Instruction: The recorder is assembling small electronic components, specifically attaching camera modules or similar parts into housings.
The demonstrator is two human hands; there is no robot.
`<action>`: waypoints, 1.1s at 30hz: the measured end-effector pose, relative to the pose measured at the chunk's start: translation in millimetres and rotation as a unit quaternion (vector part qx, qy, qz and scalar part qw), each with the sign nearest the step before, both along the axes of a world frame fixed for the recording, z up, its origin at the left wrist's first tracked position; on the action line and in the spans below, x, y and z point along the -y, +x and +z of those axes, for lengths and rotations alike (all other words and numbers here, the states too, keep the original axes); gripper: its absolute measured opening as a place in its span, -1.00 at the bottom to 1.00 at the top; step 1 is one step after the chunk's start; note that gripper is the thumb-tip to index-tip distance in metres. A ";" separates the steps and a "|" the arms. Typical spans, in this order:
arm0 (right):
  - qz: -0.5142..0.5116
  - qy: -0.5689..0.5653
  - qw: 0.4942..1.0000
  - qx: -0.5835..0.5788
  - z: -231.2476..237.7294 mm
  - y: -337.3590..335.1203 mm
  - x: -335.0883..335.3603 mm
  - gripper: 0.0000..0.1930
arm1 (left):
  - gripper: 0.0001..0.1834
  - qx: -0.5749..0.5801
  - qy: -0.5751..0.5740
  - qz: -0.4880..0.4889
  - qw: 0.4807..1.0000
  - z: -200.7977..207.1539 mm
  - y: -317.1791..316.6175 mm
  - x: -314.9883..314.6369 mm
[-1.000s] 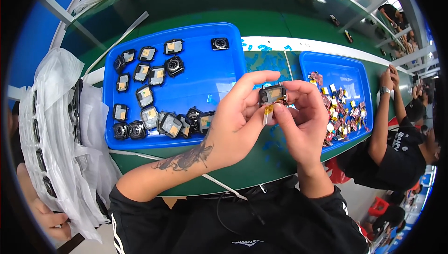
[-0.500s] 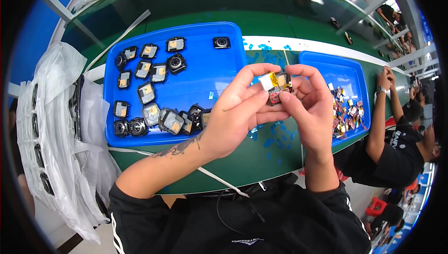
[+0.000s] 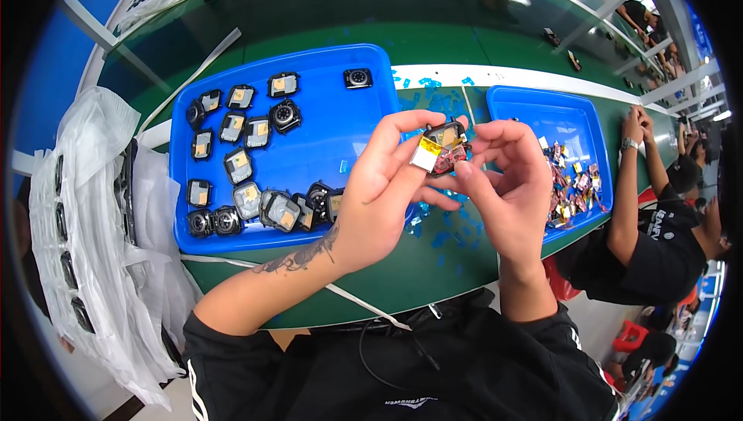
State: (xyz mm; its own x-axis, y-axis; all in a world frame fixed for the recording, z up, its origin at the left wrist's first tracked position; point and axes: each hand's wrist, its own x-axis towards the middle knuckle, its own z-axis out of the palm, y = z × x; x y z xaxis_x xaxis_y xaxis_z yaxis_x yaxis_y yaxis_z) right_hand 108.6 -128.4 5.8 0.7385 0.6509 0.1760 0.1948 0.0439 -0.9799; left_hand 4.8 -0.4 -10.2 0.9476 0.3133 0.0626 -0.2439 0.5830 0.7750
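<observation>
My left hand (image 3: 387,189) is closed around a black smartwatch case (image 3: 446,134), its open inside turned up. A small white battery with yellow tape (image 3: 426,155) lies against the case's left side, next to my left thumb. Beside the battery sits a reddish circuit board (image 3: 450,161), at the lower part of the case. My right hand (image 3: 512,200) is at the case's right edge, its thumb against the board's end and its forefinger near the upper corner. The other right fingers are curled, and their tips are partly hidden.
At left, a blue tray (image 3: 333,131) holds several watch cases (image 3: 240,166). A smaller blue tray (image 3: 534,111) at right contains loose boards and batteries (image 3: 573,189). Blue film scraps (image 3: 449,227) litter the green table between them. A co-worker's hands (image 3: 636,123) are at far right.
The watch case has shifted left and tilted, and the battery now hangs lower at its left side. My right fingers have spread slightly away from the case's upper edge.
</observation>
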 end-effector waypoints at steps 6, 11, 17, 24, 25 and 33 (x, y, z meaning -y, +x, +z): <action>-0.045 0.004 0.998 0.054 -6.6 -7.5 -3.3 -0.75 | -0.65 0.050 0.099 0.046 0.993 -2.1 -1.4 3.2; -0.071 -0.001 0.991 0.115 -8.9 -11.7 -5.0 -0.76 | -0.63 0.041 0.242 0.086 0.966 -5.6 -4.2 3.8; -0.047 0.106 0.991 0.064 -11.4 -11.9 -6.9 -0.78 | -0.66 0.106 0.210 0.113 0.965 -12.3 1.6 7.0; -0.017 0.039 0.999 0.003 6.5 -12.0 -0.2 -0.80 | -0.66 0.081 0.144 0.082 0.983 -8.6 0.6 7.0; -0.009 0.022 0.999 0.038 5.2 -9.0 3.1 -0.82 | -0.66 0.082 0.146 0.078 0.983 -10.3 0.9 6.7; -0.018 0.050 0.996 -0.070 3.0 -9.4 5.9 -0.86 | -0.63 0.082 0.157 0.081 0.981 -10.4 3.1 6.0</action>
State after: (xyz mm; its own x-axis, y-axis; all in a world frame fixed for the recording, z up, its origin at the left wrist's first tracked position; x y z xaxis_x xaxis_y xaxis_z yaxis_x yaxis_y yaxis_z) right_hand 99.3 -134.3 8.8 0.7829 0.6082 0.1312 0.0588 0.1375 -0.9887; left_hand 8.0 -6.4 -20.6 0.8561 0.4002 0.3270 -0.4500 0.2660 0.8525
